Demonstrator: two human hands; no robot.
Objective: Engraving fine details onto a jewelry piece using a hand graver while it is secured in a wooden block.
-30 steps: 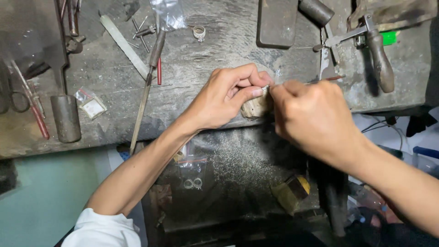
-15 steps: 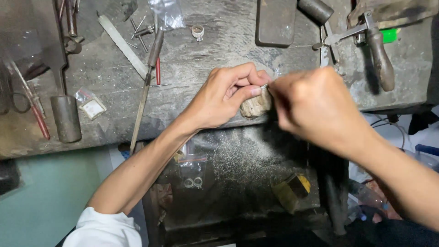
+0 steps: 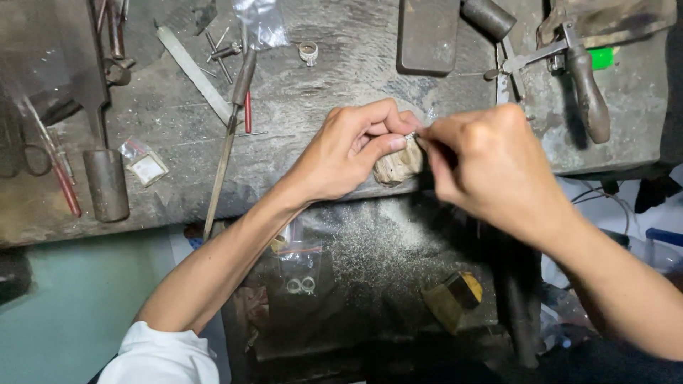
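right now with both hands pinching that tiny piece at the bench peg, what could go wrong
The small metal piece pinched by the left hand against the worn wooden peg could slip and drop into the filings tray below. The right hand works very close to the left fingertips, so a slip might nick them.

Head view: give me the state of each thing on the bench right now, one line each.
Left hand: pinching a small piece against the peg.
Right hand: closed on a thin tool, tip at the piece.
Peg: juts from the bench edge, worn.
Ring: lying loose on the bench.
Long file: lying flat, unused.
Small bag: flat on the bench.
Tray: dusted with filings.
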